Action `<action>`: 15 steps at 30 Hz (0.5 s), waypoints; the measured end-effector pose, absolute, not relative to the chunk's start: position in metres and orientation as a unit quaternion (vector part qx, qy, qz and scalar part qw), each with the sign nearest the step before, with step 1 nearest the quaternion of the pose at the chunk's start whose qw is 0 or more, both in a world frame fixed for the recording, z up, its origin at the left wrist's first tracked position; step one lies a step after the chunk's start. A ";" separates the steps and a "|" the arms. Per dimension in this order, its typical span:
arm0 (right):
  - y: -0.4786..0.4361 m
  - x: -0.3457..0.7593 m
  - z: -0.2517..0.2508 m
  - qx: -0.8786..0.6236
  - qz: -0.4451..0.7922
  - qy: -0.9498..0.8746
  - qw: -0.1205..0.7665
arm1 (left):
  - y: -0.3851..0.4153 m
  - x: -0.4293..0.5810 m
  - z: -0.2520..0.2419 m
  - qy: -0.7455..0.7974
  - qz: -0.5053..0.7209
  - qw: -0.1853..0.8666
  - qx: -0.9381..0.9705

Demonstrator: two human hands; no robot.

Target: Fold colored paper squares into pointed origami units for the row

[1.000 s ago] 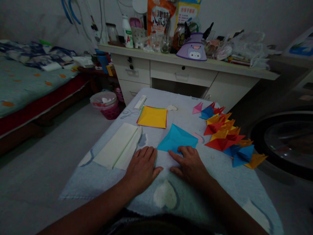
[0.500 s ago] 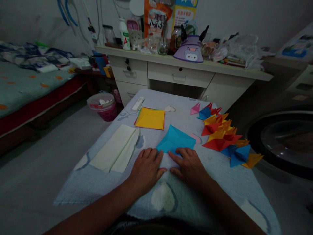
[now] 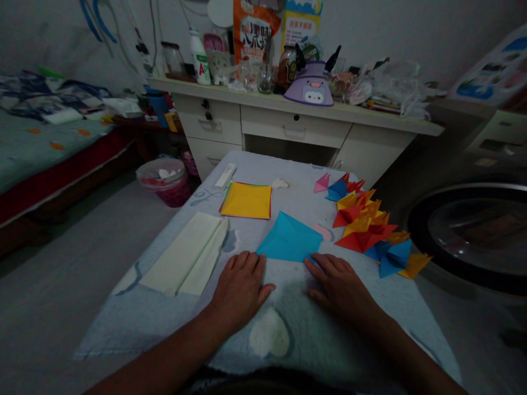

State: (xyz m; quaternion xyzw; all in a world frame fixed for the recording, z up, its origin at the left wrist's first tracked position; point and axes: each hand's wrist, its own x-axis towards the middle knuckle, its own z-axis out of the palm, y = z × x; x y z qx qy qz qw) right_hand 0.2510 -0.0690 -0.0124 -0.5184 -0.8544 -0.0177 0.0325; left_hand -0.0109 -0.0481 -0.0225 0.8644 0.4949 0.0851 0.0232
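A sheet of blue origami paper, partly folded, lies on the cloth-covered table in front of me. My left hand rests flat with its fingertips at the paper's near left corner. At its near right corner, my right hand touches the edge with the index finger, fingers stretched out. Both thumbs point inward, apart from each other. Beyond the blue sheet lies a stack of square coloured papers, yellow on top. A folded pale paper towel lies left of my left hand.
Several folded paper figures in red, yellow, blue and pink stand along the table's right side. A small white strip lies at the far left. Past the table are a cluttered desk, a pink bin and a washing machine.
My right hand has slid to the right along the near edge of the blue paper, away from the left hand. The left hand stays at the left corner. The view has shifted slightly.
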 end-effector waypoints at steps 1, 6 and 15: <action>-0.071 0.254 -0.012 -0.519 -0.020 -0.854 0.033 | -0.048 -0.011 -0.023 0.495 0.084 0.022 0.864; -0.075 0.270 -0.017 -0.525 -0.025 -0.851 0.028 | -0.049 -0.013 -0.027 0.498 0.082 0.014 0.863; -0.077 0.282 -0.015 -0.543 -0.015 -0.840 0.016 | -0.048 -0.013 -0.027 0.498 0.077 0.010 0.864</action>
